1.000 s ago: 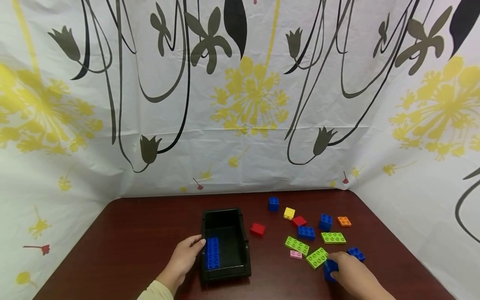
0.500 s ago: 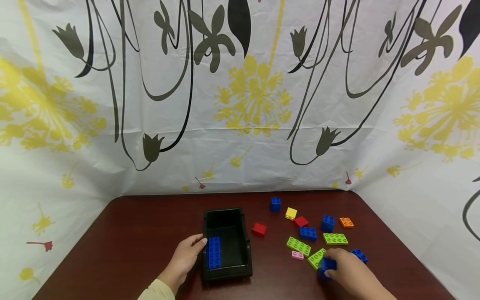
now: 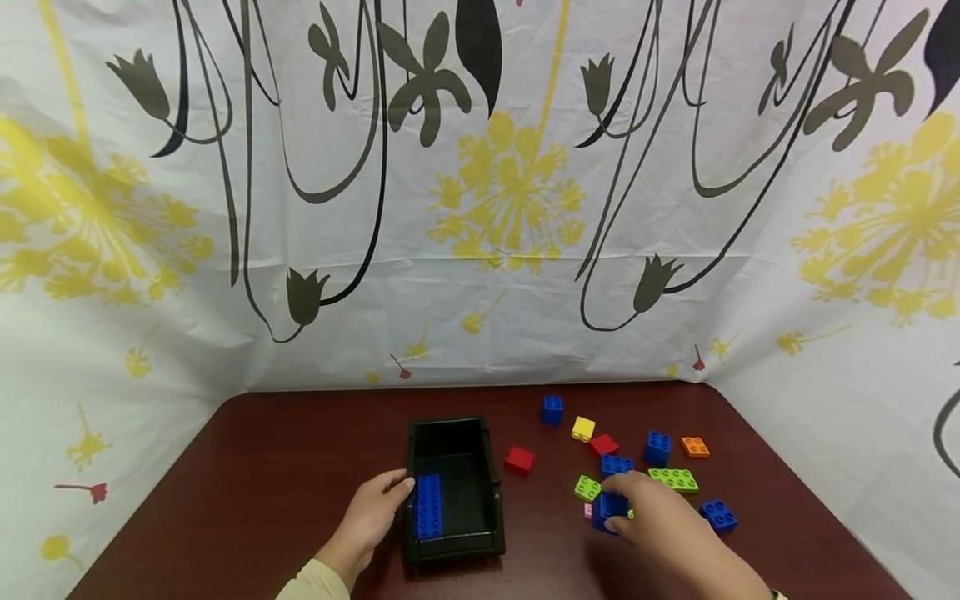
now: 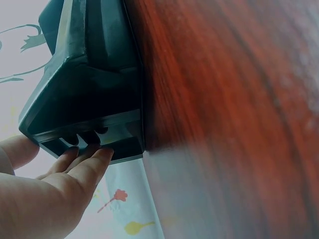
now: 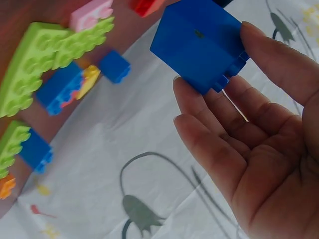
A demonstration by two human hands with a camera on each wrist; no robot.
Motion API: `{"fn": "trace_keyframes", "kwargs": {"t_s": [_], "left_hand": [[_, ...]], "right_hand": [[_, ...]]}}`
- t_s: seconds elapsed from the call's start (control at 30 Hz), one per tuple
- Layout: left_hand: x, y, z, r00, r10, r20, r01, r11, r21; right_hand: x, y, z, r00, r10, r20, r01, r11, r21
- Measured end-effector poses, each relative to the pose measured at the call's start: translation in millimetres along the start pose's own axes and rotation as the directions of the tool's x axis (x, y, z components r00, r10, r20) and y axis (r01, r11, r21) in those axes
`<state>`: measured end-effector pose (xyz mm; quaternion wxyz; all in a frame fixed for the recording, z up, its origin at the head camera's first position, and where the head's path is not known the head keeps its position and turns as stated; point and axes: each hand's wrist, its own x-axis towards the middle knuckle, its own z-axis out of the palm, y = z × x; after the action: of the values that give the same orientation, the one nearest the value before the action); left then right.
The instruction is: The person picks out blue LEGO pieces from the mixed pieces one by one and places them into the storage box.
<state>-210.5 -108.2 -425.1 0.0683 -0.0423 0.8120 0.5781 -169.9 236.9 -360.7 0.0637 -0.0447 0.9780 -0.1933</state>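
My left hand (image 3: 372, 515) grips the left wall of a black bin (image 3: 455, 547), thumb at the rim. In the left wrist view, that hand's fingers (image 4: 92, 167) touch the bin's outer side (image 4: 99, 94). A long blue toy brick (image 3: 428, 506) lies inside the bin along its left wall. To the right of the bin, my right hand (image 3: 663, 518) holds a blue building brick (image 3: 606, 510) above the table. The right wrist view shows this brick (image 5: 199, 42) pinched between thumb and fingertips, its studs facing the palm. It partly hides lime and pink bricks beneath.
Loose bricks lie right of the bin: a red one (image 3: 519, 460) nearest it, a yellow one (image 3: 582, 429), an orange one (image 3: 695, 447), lime ones (image 3: 673, 480) and several blue ones (image 3: 718, 516). A patterned cloth (image 3: 480, 333) hangs behind the dark table (image 3: 300, 450).
My right hand has carried the blue brick left and up from beside the lime brick, towards the bin. The left hand keeps its hold on the bin. The head view has shifted slightly.
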Motion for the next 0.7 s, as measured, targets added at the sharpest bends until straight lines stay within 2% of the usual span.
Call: {"fn": "trace_keyframes", "kwargs": {"t_s": [0.13, 0.4, 0.5, 0.6, 0.7], "left_hand": [[0.1, -0.2, 0.0, 1.000, -0.001, 0.005, 0.001, 1.000, 0.004], [-0.5, 0.3, 0.0, 1.000, 0.008, 0.004, -0.008, 1.000, 0.001], [-0.3, 0.3, -0.4, 1.000, 0.004, 0.008, -0.004, 1.000, 0.001], [0.1, 0.3, -0.4, 1.000, -0.001, 0.015, 0.001, 1.000, 0.007], [0.0, 0.4, -0.4, 1.000, -0.004, 0.015, 0.004, 1.000, 0.010]], "right_hand": [[-0.3, -14.4, -1.8, 0.999, -0.044, -0.025, 0.044, 0.999, -0.013], [0.0, -40.4, -5.7, 0.995, -0.097, -0.023, 0.098, 0.995, 0.024], [0.1, -49.1, -6.0, 0.990, -0.139, -0.015, 0.139, 0.989, 0.046], [0.5, -57.3, -4.9, 0.977, -0.214, -0.015, 0.215, 0.975, 0.059], [0.8, -65.9, -4.1, 0.952, -0.307, -0.015, 0.308, 0.950, 0.057]]}}
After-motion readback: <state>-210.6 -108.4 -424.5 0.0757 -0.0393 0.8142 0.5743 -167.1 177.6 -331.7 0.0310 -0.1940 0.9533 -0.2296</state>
